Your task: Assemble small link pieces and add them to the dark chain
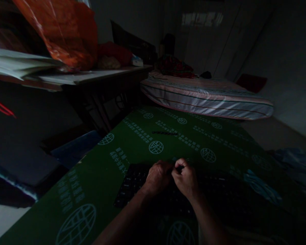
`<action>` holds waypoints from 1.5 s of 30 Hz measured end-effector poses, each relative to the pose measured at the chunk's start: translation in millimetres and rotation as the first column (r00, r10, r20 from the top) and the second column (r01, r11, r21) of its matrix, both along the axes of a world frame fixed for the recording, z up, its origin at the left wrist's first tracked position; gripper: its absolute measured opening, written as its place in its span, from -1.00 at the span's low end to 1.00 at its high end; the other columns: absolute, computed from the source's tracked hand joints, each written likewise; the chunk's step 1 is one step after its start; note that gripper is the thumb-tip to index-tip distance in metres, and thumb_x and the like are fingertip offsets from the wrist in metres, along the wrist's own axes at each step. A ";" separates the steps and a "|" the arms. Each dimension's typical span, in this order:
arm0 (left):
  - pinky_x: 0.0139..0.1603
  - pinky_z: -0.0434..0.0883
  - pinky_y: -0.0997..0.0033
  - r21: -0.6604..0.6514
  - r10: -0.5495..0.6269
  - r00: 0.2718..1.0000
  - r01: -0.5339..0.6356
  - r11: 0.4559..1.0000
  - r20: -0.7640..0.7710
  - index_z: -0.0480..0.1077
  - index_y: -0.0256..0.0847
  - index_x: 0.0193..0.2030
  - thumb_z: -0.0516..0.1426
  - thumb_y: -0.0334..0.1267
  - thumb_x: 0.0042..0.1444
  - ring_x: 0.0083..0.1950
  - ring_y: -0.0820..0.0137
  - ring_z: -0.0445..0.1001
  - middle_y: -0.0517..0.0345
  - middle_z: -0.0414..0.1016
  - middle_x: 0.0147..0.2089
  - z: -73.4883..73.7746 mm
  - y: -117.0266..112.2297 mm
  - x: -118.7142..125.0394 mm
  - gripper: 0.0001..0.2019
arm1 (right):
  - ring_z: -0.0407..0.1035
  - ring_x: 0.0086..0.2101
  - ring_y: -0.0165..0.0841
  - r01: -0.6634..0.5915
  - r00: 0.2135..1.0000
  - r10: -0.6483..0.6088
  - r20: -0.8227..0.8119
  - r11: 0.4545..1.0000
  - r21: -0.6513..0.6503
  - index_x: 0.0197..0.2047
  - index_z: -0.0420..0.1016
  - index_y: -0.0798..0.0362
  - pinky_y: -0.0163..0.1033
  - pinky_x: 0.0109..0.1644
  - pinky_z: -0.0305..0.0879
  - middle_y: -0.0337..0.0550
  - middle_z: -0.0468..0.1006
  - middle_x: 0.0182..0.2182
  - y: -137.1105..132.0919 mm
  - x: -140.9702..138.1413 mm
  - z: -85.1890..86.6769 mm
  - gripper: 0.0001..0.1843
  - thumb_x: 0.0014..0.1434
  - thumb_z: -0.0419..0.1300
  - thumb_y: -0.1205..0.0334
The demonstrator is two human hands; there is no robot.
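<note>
Black, the keyboard point(175, 205) lies on the green surface point(132, 136) beneath your left hand point(158, 175) and right hand point(185, 177); their curled fingers nearly meet, but I cannot tell whether either grips something.

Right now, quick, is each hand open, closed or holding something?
Left hand: over the black rectangular keyboard, state cannot be told.
Right hand: closed; anything held is too dark to tell.

Black keyboard point(124, 190) toward near edge of worktop point(132, 131); left hand point(158, 175) and right hand point(186, 177) above it; dark strip point(164, 133) toward far edge.
</note>
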State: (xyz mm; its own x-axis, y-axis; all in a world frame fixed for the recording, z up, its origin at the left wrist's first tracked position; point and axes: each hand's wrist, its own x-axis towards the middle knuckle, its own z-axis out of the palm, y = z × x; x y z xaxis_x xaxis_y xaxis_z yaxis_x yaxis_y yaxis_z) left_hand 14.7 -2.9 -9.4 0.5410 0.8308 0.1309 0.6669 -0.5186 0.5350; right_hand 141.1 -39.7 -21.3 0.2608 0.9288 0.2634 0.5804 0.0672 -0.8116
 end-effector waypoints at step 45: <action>-0.20 0.41 0.41 -0.410 0.201 0.797 0.063 0.910 0.570 0.45 -0.28 -0.24 0.15 -0.31 -0.06 -0.24 0.36 0.49 0.12 0.56 -0.26 12.5 -5.2 -9.5 -0.80 | 0.24 -0.69 -0.51 -0.240 0.805 0.235 -0.545 0.969 0.063 -0.28 0.47 0.13 -0.42 -0.60 0.19 -0.29 0.41 -0.69 0.0 19.1 12.5 -0.63 0.09 0.14 -0.04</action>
